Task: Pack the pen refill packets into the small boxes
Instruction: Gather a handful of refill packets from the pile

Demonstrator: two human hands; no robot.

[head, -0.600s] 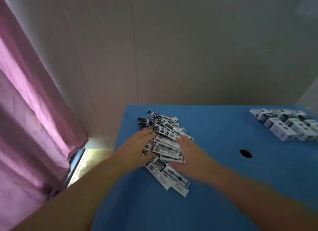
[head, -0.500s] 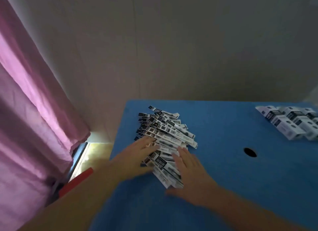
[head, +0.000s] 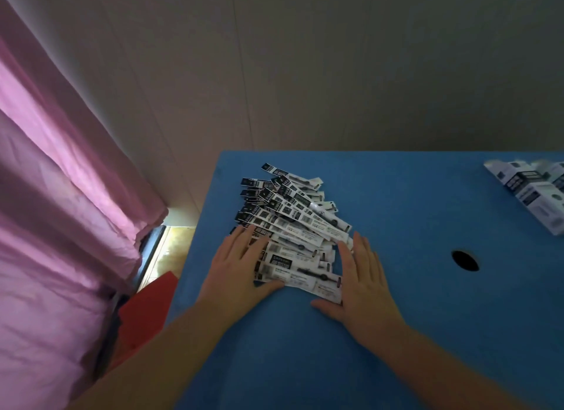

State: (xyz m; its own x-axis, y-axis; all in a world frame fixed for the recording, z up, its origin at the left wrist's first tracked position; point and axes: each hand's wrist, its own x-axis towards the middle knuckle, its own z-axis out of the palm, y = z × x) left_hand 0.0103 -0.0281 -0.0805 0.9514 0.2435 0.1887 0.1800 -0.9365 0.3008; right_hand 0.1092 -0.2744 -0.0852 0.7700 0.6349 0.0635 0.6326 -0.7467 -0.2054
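A loose heap of several long white-and-black pen refill packets [head: 293, 223] lies on the blue table [head: 396, 333], near its left edge. My left hand [head: 236, 272] lies flat against the heap's left side, fingers straight on the packets. My right hand [head: 363, 283] lies flat against the heap's right side, fingers straight, thumb by the nearest packet. Neither hand grips anything. Several small white-and-black boxes [head: 532, 192] lie at the table's far right, partly cut off by the frame edge.
A round black hole [head: 464, 260] sits in the tabletop right of my right hand. A pink curtain [head: 61, 196] hangs at the left, with something red [head: 143, 315] below the table's left edge. A plain wall stands behind the table.
Both hands have drawn back toward me and apart, from on top of the heap to its two sides. The packets sit squeezed into a tighter stack.
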